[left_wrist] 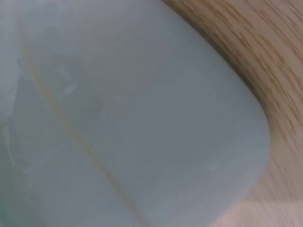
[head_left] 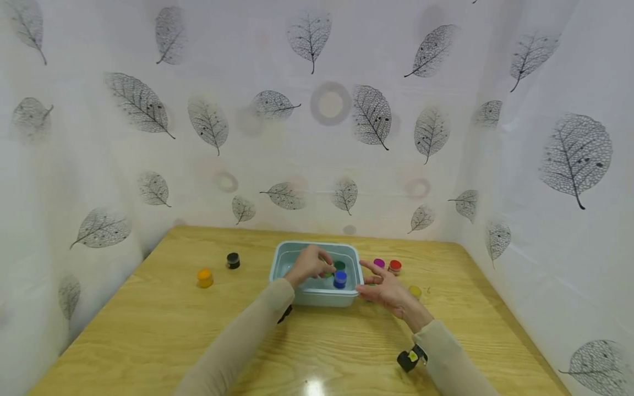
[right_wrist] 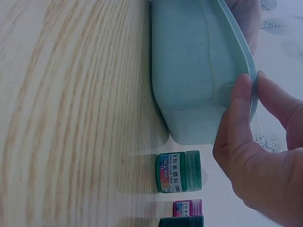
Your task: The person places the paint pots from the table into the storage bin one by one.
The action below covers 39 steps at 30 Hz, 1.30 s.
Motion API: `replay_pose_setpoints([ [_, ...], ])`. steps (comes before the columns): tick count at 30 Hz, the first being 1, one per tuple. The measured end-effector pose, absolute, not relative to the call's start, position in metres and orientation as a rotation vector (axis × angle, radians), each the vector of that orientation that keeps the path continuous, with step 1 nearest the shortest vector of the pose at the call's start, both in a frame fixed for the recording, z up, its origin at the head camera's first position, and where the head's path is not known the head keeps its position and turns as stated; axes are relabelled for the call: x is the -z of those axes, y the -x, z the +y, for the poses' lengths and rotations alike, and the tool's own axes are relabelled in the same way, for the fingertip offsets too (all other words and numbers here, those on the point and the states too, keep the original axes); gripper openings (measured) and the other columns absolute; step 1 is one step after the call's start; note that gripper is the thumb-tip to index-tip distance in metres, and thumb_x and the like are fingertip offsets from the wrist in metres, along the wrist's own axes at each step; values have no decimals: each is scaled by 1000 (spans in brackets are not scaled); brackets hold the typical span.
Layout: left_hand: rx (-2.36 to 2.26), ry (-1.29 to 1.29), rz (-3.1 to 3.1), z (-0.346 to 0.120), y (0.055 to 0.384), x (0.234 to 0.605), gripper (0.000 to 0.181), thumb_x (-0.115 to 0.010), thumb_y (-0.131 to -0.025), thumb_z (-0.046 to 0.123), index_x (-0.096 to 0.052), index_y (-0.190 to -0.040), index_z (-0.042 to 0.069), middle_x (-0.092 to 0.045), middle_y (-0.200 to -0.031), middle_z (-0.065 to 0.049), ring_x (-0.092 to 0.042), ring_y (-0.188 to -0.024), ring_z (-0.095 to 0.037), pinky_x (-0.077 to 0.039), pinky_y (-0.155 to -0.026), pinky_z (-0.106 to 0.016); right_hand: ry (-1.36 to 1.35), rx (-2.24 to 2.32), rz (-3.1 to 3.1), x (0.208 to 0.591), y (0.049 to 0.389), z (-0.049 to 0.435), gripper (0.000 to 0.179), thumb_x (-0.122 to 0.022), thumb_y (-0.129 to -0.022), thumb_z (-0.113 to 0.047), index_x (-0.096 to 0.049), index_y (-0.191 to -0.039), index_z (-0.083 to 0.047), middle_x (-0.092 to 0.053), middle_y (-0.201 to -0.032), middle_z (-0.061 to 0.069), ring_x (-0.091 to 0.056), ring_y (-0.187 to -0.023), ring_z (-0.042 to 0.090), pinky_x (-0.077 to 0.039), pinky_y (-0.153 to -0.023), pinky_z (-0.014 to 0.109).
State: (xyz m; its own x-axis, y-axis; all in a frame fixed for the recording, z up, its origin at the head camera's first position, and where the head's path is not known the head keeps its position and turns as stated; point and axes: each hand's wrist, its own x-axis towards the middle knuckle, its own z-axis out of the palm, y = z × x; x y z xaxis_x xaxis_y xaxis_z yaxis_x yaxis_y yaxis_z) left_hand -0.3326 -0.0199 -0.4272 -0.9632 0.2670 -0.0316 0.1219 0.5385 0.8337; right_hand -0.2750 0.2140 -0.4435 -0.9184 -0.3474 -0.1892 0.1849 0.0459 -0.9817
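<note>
A pale blue-green plastic basin [head_left: 322, 298] stands on the table. My left hand [head_left: 312, 263] reaches down inside it, fingertips pinching a green paint jar [head_left: 327, 274] that the fingers mostly cover. Right beside those fingertips are a dark green-lidded jar [head_left: 339, 265] and a blue paint jar [head_left: 340, 280], both in the basin. My right hand [head_left: 388, 293] grips the basin's right rim between thumb and fingers, as the right wrist view also shows. Just outside that end of the basin stands another green paint jar [right_wrist: 177, 172]. The left wrist view holds only the basin's outer wall [left_wrist: 165, 104] and table.
Right of the basin are a purple jar [head_left: 378, 263], a red jar [head_left: 394, 267] and a yellow jar [head_left: 415, 291]. An orange jar [head_left: 205, 278] and a black jar [head_left: 233, 260] stand to the left. A leaf-printed curtain [head_left: 307, 154] surrounds the wooden table [head_left: 337, 357].
</note>
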Motion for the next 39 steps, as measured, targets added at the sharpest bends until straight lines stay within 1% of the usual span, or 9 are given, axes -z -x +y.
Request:
replay_pose_setpoints([
  [4, -1407, -364, 2631, -28, 333, 425, 12, -80, -80, 14, -73, -86, 6, -70, -75, -3, -63, -59, -15, -56, -59, -31, 156, 1930, 1959, 443, 274, 213, 79, -67, -91, -3, -24, -156, -13, -48, -128, 30, -65, -94, 18, -54, -98, 43],
  [7, -1422, -371, 2646, -33, 332, 423, 12, -80, -80, 16, -73, -84, 7, -70, -74, -4, -65, -65, -22, -54, -58, -29, 153, 1923, 1970, 443, 275, 213, 79, -67, -91, -3, -24, -156, -13, -47, -131, 31, -65, -95, 18, -53, -98, 43],
  [11, -1466, -376, 2627, -39, 329, 421, 13, -79, -82, 18, -73, -86, 7, -72, -81, -14, -67, -80, -38, -51, -57, -28, 134, 1925, 1972, 443, 275, 213, 80, -69, -90, -4, -24, -156, -14, -46, -132, 32, -65, -95, 18, -53, -99, 44],
  [14, -1494, -391, 2616, -43, 327, 420, 14, -78, -84, 19, -73, -87, 7, -72, -88, -20, -66, -86, -42, -48, -57, -26, 109, 1931, 1965, 443, 275, 213, 81, -70, -89, -4, -25, -156, -16, -45, -133, 32, -66, -95, 18, -52, -99, 45],
  [21, -1595, -376, 2611, -59, 324, 417, 12, -74, -87, 19, -72, -88, 8, -70, -83, -14, -64, -73, -29, -53, -58, -31, 110, 1926, 1975, 444, 275, 213, 80, -69, -90, -5, -26, -156, -17, -47, -130, 30, -66, -93, 18, -51, -100, 47],
  [24, -1606, -347, 2632, -68, 324, 414, 13, -75, -87, 22, -71, -87, 9, -68, -79, -11, -63, -73, -28, -53, -58, -30, 123, 1920, 1980, 444, 275, 212, 81, -70, -90, -5, -25, -156, -16, -49, -128, 28, -66, -93, 17, -52, -100, 46],
  [28, -1565, -332, 2667, -80, 324, 411, 17, -74, -87, 27, -71, -85, 10, -68, -82, -15, -61, -72, -26, -47, -55, -24, 115, 1920, 1981, 444, 276, 212, 80, -69, -90, -5, -25, -156, -17, -49, -128, 28, -66, -93, 17, -54, -97, 42],
  [34, -1538, -267, 2674, -100, 323, 407, 20, -73, -88, 31, -69, -86, 12, -68, -85, -16, -59, -71, -22, -46, -56, -25, 110, 1912, 1984, 444, 276, 211, 80, -69, -90, -5, -25, -156, -17, -48, -130, 30, -66, -93, 17, -55, -95, 40],
  [39, -1599, -271, 2605, -119, 322, 405, 22, -72, -90, 29, -69, -91, 8, -64, -76, -7, -56, -67, -18, -46, -55, -25, 110, 1922, 1988, 443, 276, 210, 78, -69, -90, -4, -27, -156, -17, -53, -121, 23, -66, -90, 16, -56, -95, 40],
])
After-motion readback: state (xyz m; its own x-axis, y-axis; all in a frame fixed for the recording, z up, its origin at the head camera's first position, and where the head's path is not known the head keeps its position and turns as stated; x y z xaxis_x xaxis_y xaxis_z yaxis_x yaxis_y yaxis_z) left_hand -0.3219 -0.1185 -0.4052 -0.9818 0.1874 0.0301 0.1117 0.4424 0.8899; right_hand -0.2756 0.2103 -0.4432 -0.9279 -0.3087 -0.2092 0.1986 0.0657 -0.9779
